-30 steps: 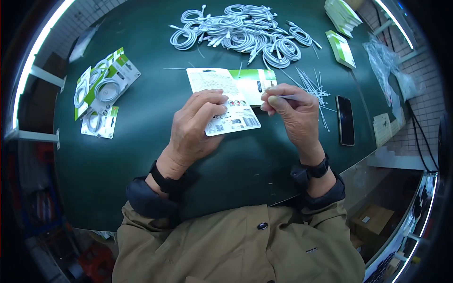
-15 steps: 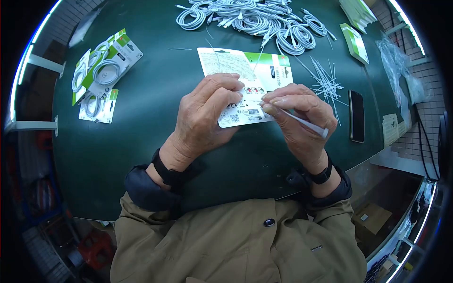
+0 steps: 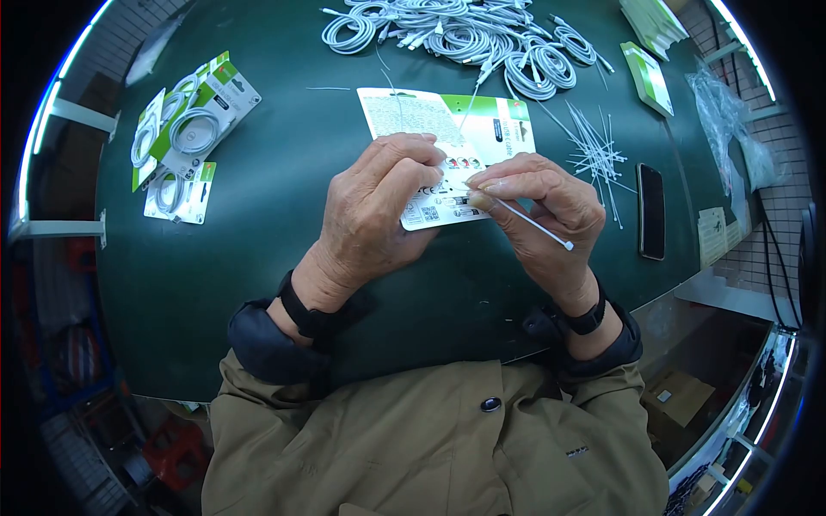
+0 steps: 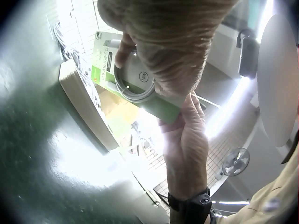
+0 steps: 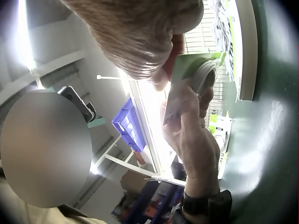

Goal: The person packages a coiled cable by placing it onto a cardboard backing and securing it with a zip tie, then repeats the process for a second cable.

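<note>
A printed white card [image 3: 398,114] is gripped by the left hand [image 3: 370,215], its text side up in the head view. In the left wrist view a coiled grey cable [image 4: 135,93] lies on the card's green face, with left-hand fingers around it. The right hand [image 3: 551,215] pinches a thin white zip tie [image 3: 538,227] at the card's right edge; the tie's head points down and right. Under the pinching fingertips the tie's far end is hidden. A green and white card stack [image 3: 490,129] lies behind the held card.
A heap of coiled cables [image 3: 465,39] lies at the back. Loose zip ties [image 3: 595,150] and a phone [image 3: 651,211] are on the right, with more cards [image 3: 647,79] and plastic bags [image 3: 723,129] beyond. Carded cables [image 3: 195,131] lie at the left.
The view has shifted, so the table's things appear higher and farther right. The right hand has come to the card's edge, and the zip tie has swung from pointing right to down-right.
</note>
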Action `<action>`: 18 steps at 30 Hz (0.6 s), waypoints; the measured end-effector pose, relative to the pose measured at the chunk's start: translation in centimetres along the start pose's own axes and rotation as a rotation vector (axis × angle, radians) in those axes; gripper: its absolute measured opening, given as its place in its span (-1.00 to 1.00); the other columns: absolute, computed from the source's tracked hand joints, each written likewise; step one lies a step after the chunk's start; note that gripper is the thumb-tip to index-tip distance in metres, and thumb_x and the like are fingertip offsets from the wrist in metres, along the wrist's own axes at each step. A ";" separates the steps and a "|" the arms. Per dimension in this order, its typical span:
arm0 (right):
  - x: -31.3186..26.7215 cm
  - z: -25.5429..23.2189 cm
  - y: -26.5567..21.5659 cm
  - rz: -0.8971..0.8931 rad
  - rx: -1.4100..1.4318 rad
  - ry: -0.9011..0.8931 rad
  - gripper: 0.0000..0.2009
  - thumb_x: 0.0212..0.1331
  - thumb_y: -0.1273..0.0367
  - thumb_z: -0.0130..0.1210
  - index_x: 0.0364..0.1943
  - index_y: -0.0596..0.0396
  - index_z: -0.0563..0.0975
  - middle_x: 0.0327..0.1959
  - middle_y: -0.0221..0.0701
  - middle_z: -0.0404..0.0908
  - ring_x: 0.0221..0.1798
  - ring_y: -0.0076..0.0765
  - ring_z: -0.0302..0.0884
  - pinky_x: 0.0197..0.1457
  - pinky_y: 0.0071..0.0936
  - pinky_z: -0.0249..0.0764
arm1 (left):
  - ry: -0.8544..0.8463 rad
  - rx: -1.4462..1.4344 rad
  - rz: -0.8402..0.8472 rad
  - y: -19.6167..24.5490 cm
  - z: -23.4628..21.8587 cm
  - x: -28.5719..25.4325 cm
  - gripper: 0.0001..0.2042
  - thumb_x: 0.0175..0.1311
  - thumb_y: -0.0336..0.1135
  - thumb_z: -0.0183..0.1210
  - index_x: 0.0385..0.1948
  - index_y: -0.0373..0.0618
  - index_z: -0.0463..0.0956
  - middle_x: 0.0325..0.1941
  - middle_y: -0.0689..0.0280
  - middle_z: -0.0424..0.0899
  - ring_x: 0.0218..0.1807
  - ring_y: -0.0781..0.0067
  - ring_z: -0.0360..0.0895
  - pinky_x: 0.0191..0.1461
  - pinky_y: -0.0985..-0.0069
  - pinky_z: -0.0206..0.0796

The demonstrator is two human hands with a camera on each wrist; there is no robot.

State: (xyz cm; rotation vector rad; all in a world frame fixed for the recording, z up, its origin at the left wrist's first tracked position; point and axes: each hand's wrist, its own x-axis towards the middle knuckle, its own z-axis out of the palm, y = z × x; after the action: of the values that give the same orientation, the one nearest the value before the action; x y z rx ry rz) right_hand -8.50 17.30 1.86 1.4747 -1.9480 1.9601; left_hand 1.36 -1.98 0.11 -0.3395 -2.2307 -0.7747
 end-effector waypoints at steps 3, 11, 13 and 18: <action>0.1 0.1 -0.2 0.025 -0.012 0.007 -0.83 0.09 0.62 0.46 -0.27 0.14 0.74 -0.24 -0.29 0.83 -0.11 -0.29 0.83 -0.04 -0.44 0.72 | -0.004 0.005 0.005 0.0 0.0 0.0 -0.62 -0.03 -0.47 0.55 -0.22 -0.16 0.52 -0.06 0.12 0.75 0.10 -0.03 0.75 0.13 0.19 0.62; 0.1 0.0 0.2 0.032 -0.011 0.028 -0.87 0.16 0.56 0.45 -0.24 0.16 0.73 -0.22 -0.29 0.82 -0.15 -0.38 0.81 -0.09 -0.51 0.71 | -0.011 0.015 0.006 0.3 0.0 0.1 -0.63 -0.05 -0.50 0.52 -0.24 -0.15 0.51 -0.08 0.13 0.75 0.09 -0.04 0.75 0.14 0.19 0.61; 0.0 0.1 0.3 0.033 -0.007 0.024 -0.87 0.17 0.55 0.45 -0.23 0.16 0.73 -0.21 -0.29 0.82 -0.15 -0.39 0.81 -0.10 -0.51 0.71 | -0.011 0.011 0.005 0.3 0.0 0.1 -0.64 -0.06 -0.50 0.51 -0.25 -0.15 0.50 -0.08 0.13 0.75 0.09 -0.04 0.75 0.14 0.19 0.60; 0.0 0.1 0.6 0.019 -0.011 0.052 -0.88 0.19 0.55 0.44 -0.22 0.17 0.73 -0.22 -0.29 0.81 -0.13 -0.41 0.81 -0.10 -0.50 0.71 | -0.010 0.009 0.005 0.4 0.2 0.1 -0.64 -0.08 -0.50 0.49 -0.27 -0.16 0.49 -0.09 0.12 0.74 0.09 -0.05 0.75 0.13 0.18 0.60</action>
State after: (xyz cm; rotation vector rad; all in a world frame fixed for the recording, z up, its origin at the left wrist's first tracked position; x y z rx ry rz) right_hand -8.79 17.15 1.36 1.3936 -1.9561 1.9715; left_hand 1.39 -1.59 0.23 -0.3456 -2.2413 -0.7610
